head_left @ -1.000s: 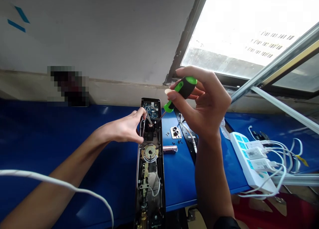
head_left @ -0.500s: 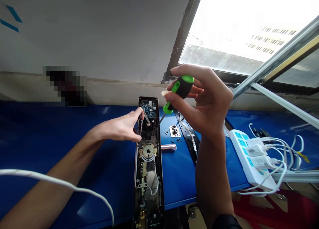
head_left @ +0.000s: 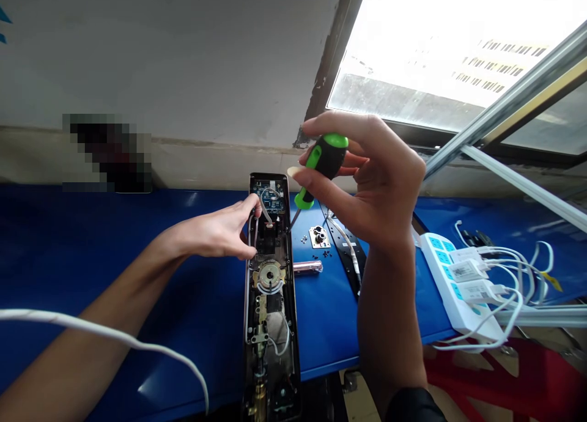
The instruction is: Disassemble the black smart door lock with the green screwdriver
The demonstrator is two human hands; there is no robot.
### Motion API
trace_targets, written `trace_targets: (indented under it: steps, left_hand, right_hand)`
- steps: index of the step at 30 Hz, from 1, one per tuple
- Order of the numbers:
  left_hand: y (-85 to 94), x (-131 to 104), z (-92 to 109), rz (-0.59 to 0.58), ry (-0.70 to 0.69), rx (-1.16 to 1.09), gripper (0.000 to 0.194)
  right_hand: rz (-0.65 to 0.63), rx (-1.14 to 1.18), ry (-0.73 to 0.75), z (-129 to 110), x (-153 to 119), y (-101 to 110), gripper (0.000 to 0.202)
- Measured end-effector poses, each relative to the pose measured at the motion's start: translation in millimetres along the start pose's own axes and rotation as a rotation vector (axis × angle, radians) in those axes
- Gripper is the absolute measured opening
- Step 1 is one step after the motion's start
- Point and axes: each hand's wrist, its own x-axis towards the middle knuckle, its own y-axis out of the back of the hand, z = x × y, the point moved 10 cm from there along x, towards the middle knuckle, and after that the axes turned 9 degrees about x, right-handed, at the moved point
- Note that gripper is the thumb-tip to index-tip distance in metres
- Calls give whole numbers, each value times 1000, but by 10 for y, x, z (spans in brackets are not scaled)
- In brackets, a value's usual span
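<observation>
A long black housing [head_left: 295, 324] lies open on the blue table, its far end toward the wall. Inside are a blue circuit board [head_left: 266, 199], a round metal part [head_left: 269, 276] and thin wires. My right hand [head_left: 371, 177] grips a green and black screwdriver [head_left: 331, 156], whose shaft slants down to the housing's right edge; the exact tip is hard to make out. At the left edge my left hand [head_left: 224, 229] rests with thumb and fingers apart, beside a wire loop, fingertips against the housing.
Right of the housing lie a small square metal part [head_left: 319, 236], loose screws [head_left: 326, 254], a wrapped cylinder [head_left: 308, 267] and a black panel [head_left: 342, 241] with a white cable. A white power strip [head_left: 452, 287] holds several plugs. Another white cable [head_left: 114, 335] crosses my left forearm.
The whole view has shifted slightly, so the housing and both hands appear a little further left and up. The right hand's hold on the screwdriver looks the same.
</observation>
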Motion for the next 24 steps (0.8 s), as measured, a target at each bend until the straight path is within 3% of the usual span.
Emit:
trace_targets:
  steps: [8, 12, 15, 17, 19, 24]
  left_hand:
    - [-1, -4, -56, 6, 25, 27, 52]
    - [24, -92, -171, -44, 94, -41, 59]
    - [272, -147, -191, 140, 151, 54, 66]
    - [493, -187, -76, 361, 140, 157, 61]
    - [582, -201, 140, 511, 49, 217, 47]
    - [305, -102, 654, 509, -313, 282, 20]
  right_hand:
    - [61, 2, -21, 9, -54, 19, 30]
    - [4, -30, -5, 19, -49, -4, 30]
    - [17, 34, 60, -27, -52, 66, 25]
    - [17, 81, 85, -44, -66, 122, 24]
    - [-27, 78, 59, -12, -82, 144, 26]
    - [-203, -63, -119, 266, -136, 123, 23]
